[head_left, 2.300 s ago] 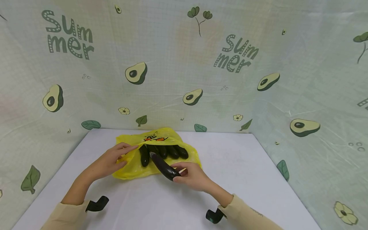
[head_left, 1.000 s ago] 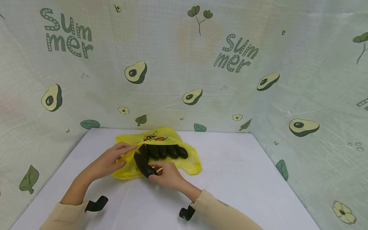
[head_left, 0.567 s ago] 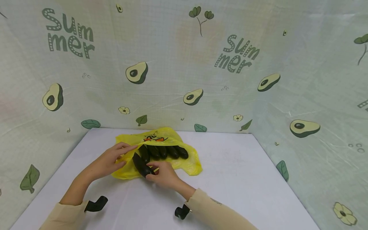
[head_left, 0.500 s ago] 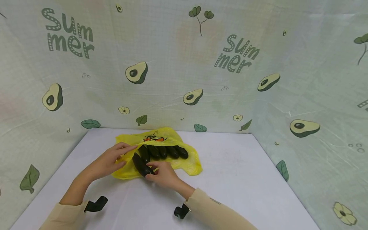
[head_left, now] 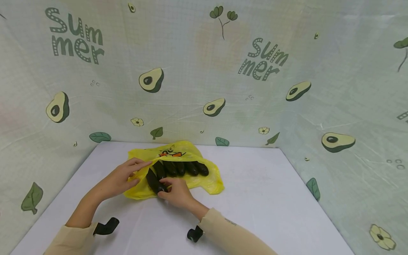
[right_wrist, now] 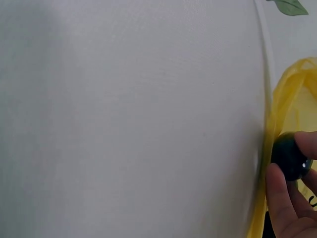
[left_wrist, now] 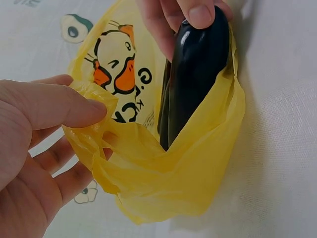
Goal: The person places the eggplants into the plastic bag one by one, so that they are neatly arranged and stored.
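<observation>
A yellow plastic bag (head_left: 211, 183) with a printed duck lies on its side at the back of the table, its mouth towards me. Several dark eggplants (head_left: 192, 168) lie side by side inside. My left hand (head_left: 118, 179) pinches the left edge of the mouth; in the left wrist view the thumb presses the film (left_wrist: 168, 183) against the fingers. With thumb and fingers my right hand (head_left: 177, 193) grips the rounded end of another eggplant (head_left: 153, 180), which lies partly in the mouth, left of the others. The right wrist view shows only this eggplant's round end (right_wrist: 287, 157).
A white table (head_left: 255, 198) spreads out in front and to the right of the bag. Behind it hangs a pale cloth (head_left: 178, 46) printed with avocados and leaves. Black wrist cameras stick out from both sleeves, the right one (head_left: 195, 234) close above the tabletop.
My right hand has carried the eggplant leftwards to the left side of the bag's mouth, then slid it slightly further in. My left hand has stayed on the bag's edge.
</observation>
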`<action>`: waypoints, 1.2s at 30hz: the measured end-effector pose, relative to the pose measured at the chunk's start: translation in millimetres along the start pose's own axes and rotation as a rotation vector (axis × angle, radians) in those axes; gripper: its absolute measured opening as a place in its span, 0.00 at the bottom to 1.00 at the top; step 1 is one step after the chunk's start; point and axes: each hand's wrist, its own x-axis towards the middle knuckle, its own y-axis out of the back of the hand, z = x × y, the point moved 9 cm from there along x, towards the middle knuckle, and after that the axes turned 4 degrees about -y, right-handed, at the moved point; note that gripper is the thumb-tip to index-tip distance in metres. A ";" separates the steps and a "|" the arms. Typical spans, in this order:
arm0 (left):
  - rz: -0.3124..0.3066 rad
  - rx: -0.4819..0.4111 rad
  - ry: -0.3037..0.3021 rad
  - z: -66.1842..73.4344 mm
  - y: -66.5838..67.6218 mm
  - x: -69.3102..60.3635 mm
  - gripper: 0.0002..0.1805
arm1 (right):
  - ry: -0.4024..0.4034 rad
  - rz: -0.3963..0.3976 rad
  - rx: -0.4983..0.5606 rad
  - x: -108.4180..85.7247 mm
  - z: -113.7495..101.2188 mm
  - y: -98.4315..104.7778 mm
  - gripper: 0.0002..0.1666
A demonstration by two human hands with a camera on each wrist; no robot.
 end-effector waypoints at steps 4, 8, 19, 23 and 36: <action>-0.009 0.004 0.005 -1.2 -1.2 0.6 0.41 | 0.012 0.022 0.007 2.2 -0.4 -2.7 0.24; -0.003 0.006 -0.003 -0.2 -0.8 0.6 0.41 | 0.013 0.036 0.012 2.0 -1.5 -4.6 0.24; -0.002 -0.015 -0.005 2.1 1.3 -0.6 0.41 | -0.013 0.052 0.042 1.2 -1.1 -6.0 0.24; -0.003 -0.017 -0.007 1.7 0.8 -1.2 0.41 | -0.014 0.078 0.071 0.2 -1.9 -6.6 0.23; 0.008 -0.003 -0.017 2.9 2.5 -1.3 0.41 | -0.058 0.206 0.137 -2.0 -0.8 -11.3 0.21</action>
